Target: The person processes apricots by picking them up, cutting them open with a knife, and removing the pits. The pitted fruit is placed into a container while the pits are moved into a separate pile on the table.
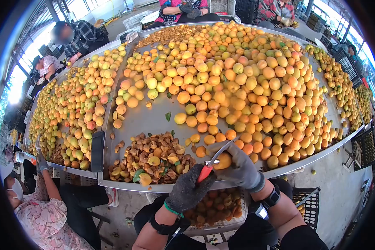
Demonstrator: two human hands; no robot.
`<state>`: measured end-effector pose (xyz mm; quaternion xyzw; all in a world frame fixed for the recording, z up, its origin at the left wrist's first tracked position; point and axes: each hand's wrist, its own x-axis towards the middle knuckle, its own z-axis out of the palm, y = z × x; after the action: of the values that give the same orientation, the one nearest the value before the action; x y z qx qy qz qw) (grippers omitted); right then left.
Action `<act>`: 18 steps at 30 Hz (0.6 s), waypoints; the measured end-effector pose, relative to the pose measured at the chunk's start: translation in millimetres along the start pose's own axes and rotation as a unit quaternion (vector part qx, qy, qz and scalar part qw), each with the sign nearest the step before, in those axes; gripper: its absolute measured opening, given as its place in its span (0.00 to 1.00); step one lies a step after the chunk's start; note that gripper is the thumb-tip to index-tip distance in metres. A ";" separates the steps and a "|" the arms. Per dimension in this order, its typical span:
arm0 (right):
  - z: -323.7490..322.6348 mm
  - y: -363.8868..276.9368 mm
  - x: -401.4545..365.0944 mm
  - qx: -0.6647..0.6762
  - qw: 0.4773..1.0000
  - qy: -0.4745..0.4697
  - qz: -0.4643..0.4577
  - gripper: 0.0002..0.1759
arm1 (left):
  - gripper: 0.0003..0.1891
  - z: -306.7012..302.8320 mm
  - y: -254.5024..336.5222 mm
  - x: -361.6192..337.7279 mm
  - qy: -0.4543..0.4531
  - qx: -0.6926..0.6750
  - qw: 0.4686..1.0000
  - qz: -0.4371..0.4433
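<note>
Gloved in dark grey, my left hand (188,189) is wrapped round the red handle of a curved-blade tool (205,173) at the table's front edge. Its metal blade (221,151) points up and to the right, against an orange apricot (223,161). My right hand (241,166), in a lighter grey glove, holds that apricot, its fingers curled over the fruit. Left of my hands lies a heap of brown apricot pits and scraps (154,156) with a few leaves. Below the table edge, between my legs, stands a crate (214,227) with apricot pieces.
A large metal table (133,121) bears many whole apricots (254,83). A divider with a dark block (97,151) runs on the left. A person (46,208) sits at the left; other people sit along the far side. A black crate (306,204) stands at the right.
</note>
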<state>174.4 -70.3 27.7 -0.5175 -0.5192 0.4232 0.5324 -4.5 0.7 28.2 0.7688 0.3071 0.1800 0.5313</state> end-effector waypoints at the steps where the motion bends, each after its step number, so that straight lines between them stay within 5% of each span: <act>1: -1.0 -1.1 0.2 0.036 0.999 0.004 0.016 0.34 | 0.12 -0.6 1.3 -0.1 -0.002 0.009 1.000 -0.011; 15: 4.3 -2.4 -1.2 0.144 0.983 0.054 0.100 0.36 | 0.16 -0.7 -3.0 1.2 -0.044 -0.018 0.999 -0.026; 18: 6.0 2.9 -1.3 0.160 0.981 0.060 0.095 0.27 | 0.17 -1.1 -1.3 0.8 -0.054 -0.037 0.996 -0.064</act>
<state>168.6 -70.6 24.2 -0.4968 -0.3604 0.5173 0.5964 -4.9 2.4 27.4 0.7357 0.3198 0.1148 0.5859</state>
